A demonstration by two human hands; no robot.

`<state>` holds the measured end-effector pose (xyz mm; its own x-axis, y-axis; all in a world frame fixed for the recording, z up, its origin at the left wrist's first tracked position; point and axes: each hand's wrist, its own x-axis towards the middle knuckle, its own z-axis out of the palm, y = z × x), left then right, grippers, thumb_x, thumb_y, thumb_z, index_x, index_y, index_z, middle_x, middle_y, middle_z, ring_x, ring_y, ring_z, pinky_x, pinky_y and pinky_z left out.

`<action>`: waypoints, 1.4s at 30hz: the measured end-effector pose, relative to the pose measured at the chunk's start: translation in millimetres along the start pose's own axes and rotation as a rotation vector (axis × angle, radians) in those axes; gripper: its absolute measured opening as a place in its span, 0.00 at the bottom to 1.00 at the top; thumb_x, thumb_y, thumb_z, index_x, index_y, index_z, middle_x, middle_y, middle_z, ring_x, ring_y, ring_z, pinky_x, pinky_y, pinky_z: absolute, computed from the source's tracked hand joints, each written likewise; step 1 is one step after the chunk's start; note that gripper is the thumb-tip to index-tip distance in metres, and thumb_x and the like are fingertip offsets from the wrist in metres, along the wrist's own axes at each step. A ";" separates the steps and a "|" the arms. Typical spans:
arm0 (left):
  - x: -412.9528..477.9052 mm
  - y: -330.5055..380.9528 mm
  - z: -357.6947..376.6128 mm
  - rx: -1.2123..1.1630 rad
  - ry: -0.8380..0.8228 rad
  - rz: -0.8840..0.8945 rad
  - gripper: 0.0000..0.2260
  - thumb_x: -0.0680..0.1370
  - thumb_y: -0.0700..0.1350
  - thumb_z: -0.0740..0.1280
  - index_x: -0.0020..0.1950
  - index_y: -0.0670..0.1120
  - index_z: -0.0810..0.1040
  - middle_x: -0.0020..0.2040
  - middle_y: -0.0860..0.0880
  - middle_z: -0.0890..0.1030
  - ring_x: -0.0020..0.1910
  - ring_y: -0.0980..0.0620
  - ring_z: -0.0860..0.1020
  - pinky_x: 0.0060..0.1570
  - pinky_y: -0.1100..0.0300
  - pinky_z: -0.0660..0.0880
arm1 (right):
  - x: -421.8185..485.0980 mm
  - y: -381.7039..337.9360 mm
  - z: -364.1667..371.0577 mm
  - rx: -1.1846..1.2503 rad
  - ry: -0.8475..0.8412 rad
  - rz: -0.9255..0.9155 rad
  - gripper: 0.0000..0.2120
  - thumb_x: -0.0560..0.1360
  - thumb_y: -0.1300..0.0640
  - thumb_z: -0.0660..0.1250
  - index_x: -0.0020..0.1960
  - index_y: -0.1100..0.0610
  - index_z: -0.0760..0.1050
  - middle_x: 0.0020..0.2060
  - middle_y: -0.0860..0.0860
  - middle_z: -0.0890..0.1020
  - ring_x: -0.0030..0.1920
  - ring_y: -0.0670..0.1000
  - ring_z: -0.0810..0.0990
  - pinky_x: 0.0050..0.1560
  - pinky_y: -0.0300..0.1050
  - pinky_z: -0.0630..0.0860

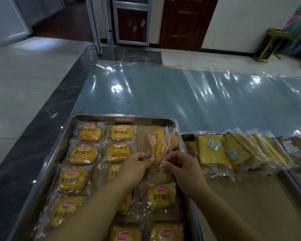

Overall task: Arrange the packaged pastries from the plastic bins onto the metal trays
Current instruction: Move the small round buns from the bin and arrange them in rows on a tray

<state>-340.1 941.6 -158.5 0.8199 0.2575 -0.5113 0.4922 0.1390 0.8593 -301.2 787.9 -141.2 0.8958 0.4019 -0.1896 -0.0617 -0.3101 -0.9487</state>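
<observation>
Below, lower-left metal tray point(87, 119) carried rows of packaged buns point(83, 154), right tray point(188, 136) held overlapping cake slices point(212, 150), both hands, left hand point(137, 164), right hand point(181, 167), fingers pinched shut on an upright bun packet point(157, 145) at frame centre

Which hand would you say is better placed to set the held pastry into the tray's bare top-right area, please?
Probably the right hand: it pinches the pastry on the side nearest the bare spot, while the left hand would reach across.
</observation>
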 end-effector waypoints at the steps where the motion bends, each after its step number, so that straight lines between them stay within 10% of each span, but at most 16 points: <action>1: 1.5 -0.6 0.8 -0.004 0.032 0.016 0.08 0.76 0.43 0.68 0.54 0.47 0.77 0.46 0.45 0.81 0.38 0.50 0.80 0.32 0.60 0.75 | 0.4 1.2 -4.1 0.014 0.001 0.004 0.02 0.72 0.60 0.70 0.44 0.54 0.78 0.36 0.51 0.84 0.37 0.50 0.82 0.38 0.44 0.81; 5: 7.1 4.1 -4.8 -0.002 0.199 0.131 0.12 0.73 0.37 0.70 0.54 0.48 0.77 0.51 0.48 0.79 0.50 0.49 0.78 0.48 0.56 0.76 | 1.0 8.6 -18.5 -0.048 -0.064 -0.002 0.02 0.72 0.56 0.69 0.43 0.50 0.80 0.37 0.47 0.84 0.37 0.45 0.82 0.38 0.39 0.80; 10: 6.0 12.5 -26.6 0.120 0.063 0.196 0.15 0.71 0.33 0.70 0.50 0.52 0.78 0.52 0.50 0.80 0.50 0.53 0.79 0.44 0.63 0.77 | 16.3 16.6 -32.2 -0.278 0.137 -0.046 0.03 0.74 0.52 0.67 0.42 0.46 0.77 0.35 0.45 0.81 0.36 0.40 0.79 0.32 0.33 0.73; 17: 15.8 4.5 -27.1 0.637 -0.039 0.266 0.16 0.73 0.40 0.71 0.57 0.54 0.77 0.48 0.61 0.77 0.48 0.63 0.75 0.40 0.73 0.69 | 62.1 14.3 -36.3 -0.604 0.264 0.048 0.10 0.73 0.52 0.68 0.51 0.56 0.73 0.44 0.51 0.76 0.39 0.49 0.75 0.34 0.40 0.70; 21: 28.4 3.6 -18.5 0.892 0.091 0.427 0.16 0.74 0.49 0.69 0.61 0.56 0.74 0.58 0.57 0.73 0.57 0.59 0.69 0.56 0.64 0.66 | 75.3 10.6 -30.3 -0.764 0.171 0.095 0.03 0.75 0.58 0.64 0.45 0.57 0.75 0.40 0.53 0.79 0.38 0.51 0.77 0.37 0.45 0.75; 26: 46.3 6.9 -8.9 1.013 0.187 0.532 0.19 0.76 0.56 0.63 0.66 0.56 0.70 0.65 0.55 0.69 0.65 0.54 0.60 0.61 0.58 0.61 | 81.9 1.2 -33.2 -0.612 0.291 -0.024 0.06 0.74 0.63 0.62 0.43 0.54 0.75 0.37 0.50 0.78 0.37 0.50 0.76 0.36 0.45 0.74; 33: 77.1 17.8 26.1 1.247 0.267 0.232 0.29 0.74 0.66 0.57 0.63 0.44 0.71 0.64 0.42 0.72 0.64 0.43 0.68 0.64 0.47 0.68 | 84.4 -4.7 -37.8 -0.503 0.442 -0.209 0.05 0.74 0.62 0.65 0.45 0.52 0.76 0.41 0.48 0.76 0.39 0.45 0.73 0.34 0.39 0.68; 42: 94.8 17.6 21.5 1.293 0.201 0.416 0.29 0.72 0.50 0.68 0.71 0.54 0.63 0.69 0.48 0.63 0.68 0.43 0.58 0.66 0.45 0.62 | 85.5 -11.0 -55.3 -0.373 0.539 -0.310 0.05 0.75 0.62 0.66 0.47 0.52 0.77 0.43 0.47 0.74 0.40 0.43 0.73 0.38 0.35 0.70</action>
<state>-247.4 948.0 -192.1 0.9711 0.2089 -0.1155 0.2329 -0.9352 0.2667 -199.6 778.0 -133.0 0.9462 0.0679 0.3164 0.2982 -0.5631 -0.7707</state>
